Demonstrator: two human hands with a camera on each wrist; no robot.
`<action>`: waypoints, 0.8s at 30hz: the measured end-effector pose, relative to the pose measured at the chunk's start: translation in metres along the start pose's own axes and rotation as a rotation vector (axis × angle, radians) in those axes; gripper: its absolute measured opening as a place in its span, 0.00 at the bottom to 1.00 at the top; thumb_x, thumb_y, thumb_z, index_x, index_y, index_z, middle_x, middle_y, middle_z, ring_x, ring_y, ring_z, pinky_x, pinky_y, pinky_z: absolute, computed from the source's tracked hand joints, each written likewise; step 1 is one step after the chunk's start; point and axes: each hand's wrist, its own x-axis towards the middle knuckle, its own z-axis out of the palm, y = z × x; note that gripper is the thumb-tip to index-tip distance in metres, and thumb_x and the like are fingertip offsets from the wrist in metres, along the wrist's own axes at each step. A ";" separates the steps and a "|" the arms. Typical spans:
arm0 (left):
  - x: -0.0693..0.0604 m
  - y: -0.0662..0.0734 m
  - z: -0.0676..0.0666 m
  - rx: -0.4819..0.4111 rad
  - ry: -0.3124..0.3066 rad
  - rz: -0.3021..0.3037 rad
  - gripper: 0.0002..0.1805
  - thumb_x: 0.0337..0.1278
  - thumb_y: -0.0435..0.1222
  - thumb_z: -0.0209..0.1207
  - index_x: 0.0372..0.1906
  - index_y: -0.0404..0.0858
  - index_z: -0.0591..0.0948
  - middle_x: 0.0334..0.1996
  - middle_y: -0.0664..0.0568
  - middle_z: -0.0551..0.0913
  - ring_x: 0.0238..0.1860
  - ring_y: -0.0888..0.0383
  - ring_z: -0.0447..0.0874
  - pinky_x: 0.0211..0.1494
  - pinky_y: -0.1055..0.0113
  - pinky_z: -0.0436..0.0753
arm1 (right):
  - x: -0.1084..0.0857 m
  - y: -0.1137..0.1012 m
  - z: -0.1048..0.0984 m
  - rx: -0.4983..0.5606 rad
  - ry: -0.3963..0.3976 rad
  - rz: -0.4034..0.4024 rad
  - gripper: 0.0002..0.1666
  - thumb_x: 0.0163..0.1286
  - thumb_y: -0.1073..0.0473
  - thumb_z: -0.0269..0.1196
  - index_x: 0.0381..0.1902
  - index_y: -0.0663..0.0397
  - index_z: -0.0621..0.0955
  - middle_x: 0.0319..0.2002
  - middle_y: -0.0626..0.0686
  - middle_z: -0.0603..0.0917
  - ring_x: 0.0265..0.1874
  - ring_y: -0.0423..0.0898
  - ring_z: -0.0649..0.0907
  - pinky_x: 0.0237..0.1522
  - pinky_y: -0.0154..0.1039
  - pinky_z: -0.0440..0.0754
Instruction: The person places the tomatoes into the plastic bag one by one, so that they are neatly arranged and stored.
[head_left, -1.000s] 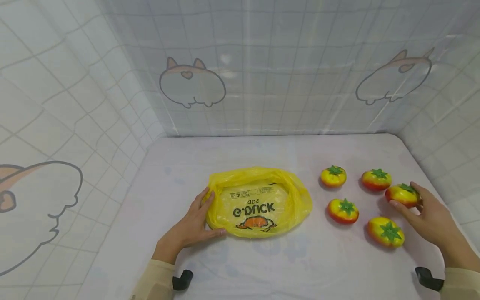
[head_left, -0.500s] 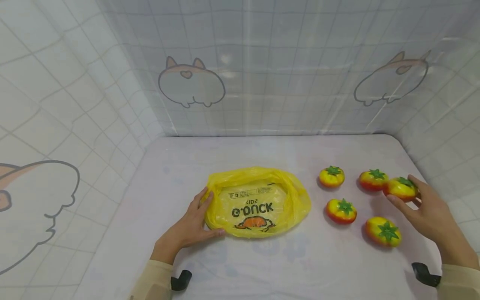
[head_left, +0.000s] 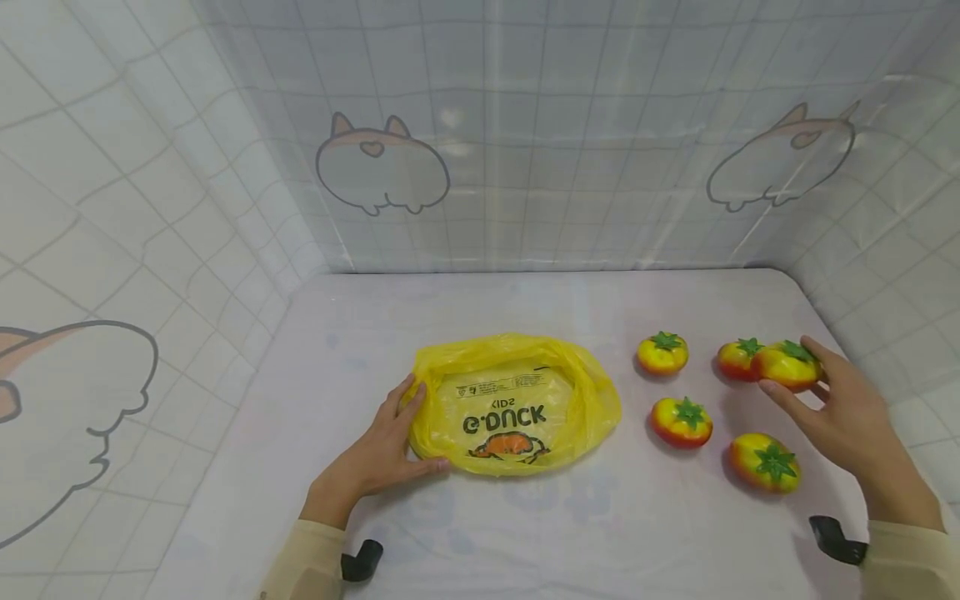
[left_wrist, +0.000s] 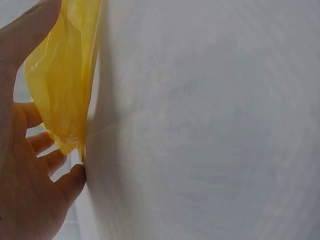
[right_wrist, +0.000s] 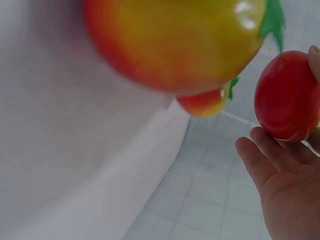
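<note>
Left hand (head_left: 381, 446) rests, fingers relaxed, on the left rim of the yellow bag (head_left: 517, 346), slanting in from the near side; the right hand (head_left: 847, 417), angled in from the near right, grips a red-and-yellow fruit (head_left: 783, 368) between thumb and fingers, apparently lifted. That glossy skin could slip from so light a hold; a low leftward path might knock the fruit behind (head_left: 735, 360); three more fruits (head_left: 681, 422) lie nearby on the worktop (head_left: 495, 542).

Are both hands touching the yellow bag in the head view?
No, only the left hand touches the yellow bag, while the right hand holds a red-and-yellow fruit off to the right of it.
</note>
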 end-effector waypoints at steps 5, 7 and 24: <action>-0.001 -0.001 0.000 0.002 0.004 0.006 0.70 0.46 0.75 0.63 0.84 0.41 0.46 0.84 0.46 0.34 0.82 0.38 0.45 0.76 0.39 0.65 | 0.002 -0.012 -0.001 0.022 -0.008 -0.013 0.55 0.72 0.45 0.67 0.82 0.59 0.52 0.74 0.75 0.62 0.65 0.75 0.68 0.65 0.26 0.67; -0.001 -0.002 0.000 0.002 0.007 0.009 0.70 0.46 0.76 0.62 0.84 0.41 0.46 0.84 0.46 0.35 0.82 0.38 0.45 0.76 0.39 0.65 | 0.003 -0.017 -0.001 0.039 -0.008 -0.025 0.54 0.72 0.45 0.67 0.83 0.57 0.52 0.74 0.74 0.62 0.66 0.74 0.68 0.62 0.17 0.61; 0.000 -0.002 0.000 -0.006 0.006 0.011 0.70 0.45 0.75 0.63 0.84 0.42 0.46 0.84 0.46 0.35 0.82 0.38 0.46 0.76 0.40 0.66 | 0.014 -0.053 0.011 0.072 -0.030 -0.080 0.55 0.71 0.47 0.69 0.83 0.56 0.52 0.72 0.73 0.64 0.62 0.73 0.70 0.54 0.76 0.73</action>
